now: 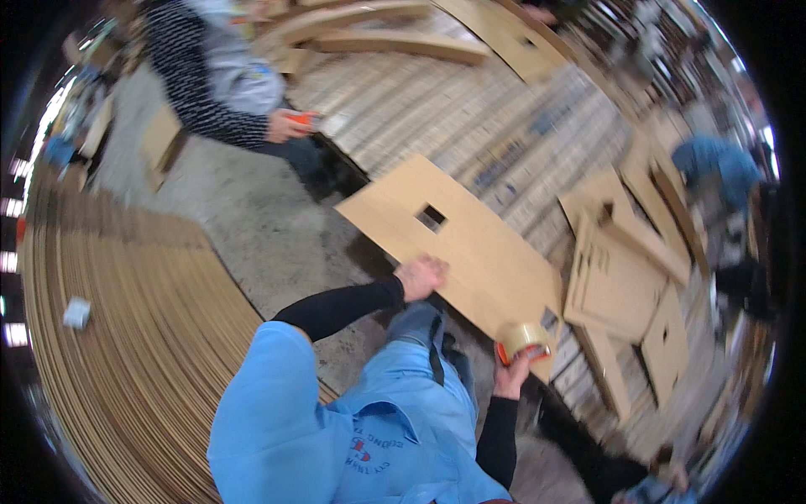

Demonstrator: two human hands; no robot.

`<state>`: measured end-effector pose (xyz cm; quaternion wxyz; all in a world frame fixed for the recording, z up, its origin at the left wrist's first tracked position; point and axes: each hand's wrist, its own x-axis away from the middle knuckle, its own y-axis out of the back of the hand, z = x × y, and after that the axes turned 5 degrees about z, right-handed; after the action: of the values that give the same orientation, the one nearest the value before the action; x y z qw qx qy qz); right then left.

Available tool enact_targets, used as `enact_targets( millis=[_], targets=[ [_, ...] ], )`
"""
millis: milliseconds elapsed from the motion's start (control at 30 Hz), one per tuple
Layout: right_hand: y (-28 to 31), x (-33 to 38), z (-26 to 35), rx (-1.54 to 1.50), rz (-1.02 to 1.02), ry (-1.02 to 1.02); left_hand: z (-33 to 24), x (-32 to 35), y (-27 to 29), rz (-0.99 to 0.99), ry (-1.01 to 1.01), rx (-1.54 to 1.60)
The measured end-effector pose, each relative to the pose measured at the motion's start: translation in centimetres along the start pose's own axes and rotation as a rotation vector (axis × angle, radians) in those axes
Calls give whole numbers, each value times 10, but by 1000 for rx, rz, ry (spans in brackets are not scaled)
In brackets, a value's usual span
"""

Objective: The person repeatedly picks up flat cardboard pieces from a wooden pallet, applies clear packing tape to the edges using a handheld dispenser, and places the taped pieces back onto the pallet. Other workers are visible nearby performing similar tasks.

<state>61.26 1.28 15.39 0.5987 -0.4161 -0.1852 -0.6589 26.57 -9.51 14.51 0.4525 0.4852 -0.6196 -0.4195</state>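
A flat brown cardboard piece (pixel 495 252) lies slantwise in front of me, partly over the slatted table. It has a square cut-out toward its far left end and another opening near its right end. My left hand (pixel 421 277) is closed on its near edge, below the first cut-out; blur softens the fingers. My right hand (pixel 510 375) grips a tape dispenser (pixel 526 343) with orange-red sides and a wide roll of clear-yellowish tape. The dispenser is at the right end of the cardboard, close over its surface.
A tall stack of cardboard sheets (pixel 126 336) stands at my left. Folded cardboard pieces (pixel 625 281) cover the right of the slatted table (pixel 403 105). Across the table's left, another person's hand (pixel 285 126) holds something orange. Long cardboard pieces (pixel 395 42) lie at the far side.
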Motion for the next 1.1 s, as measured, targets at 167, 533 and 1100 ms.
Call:
enact_targets(
  millis=[167,533,1100],
  targets=[
    [20,4,5,35,-46,11,11,-47,-14,333,-20,262],
    [-56,-59,-37,472,175,133,104,-214,-67,637,-52,520],
    [-119,-132,-30,403,-2,123,97,-311,-39,264,105,34]
  ],
)
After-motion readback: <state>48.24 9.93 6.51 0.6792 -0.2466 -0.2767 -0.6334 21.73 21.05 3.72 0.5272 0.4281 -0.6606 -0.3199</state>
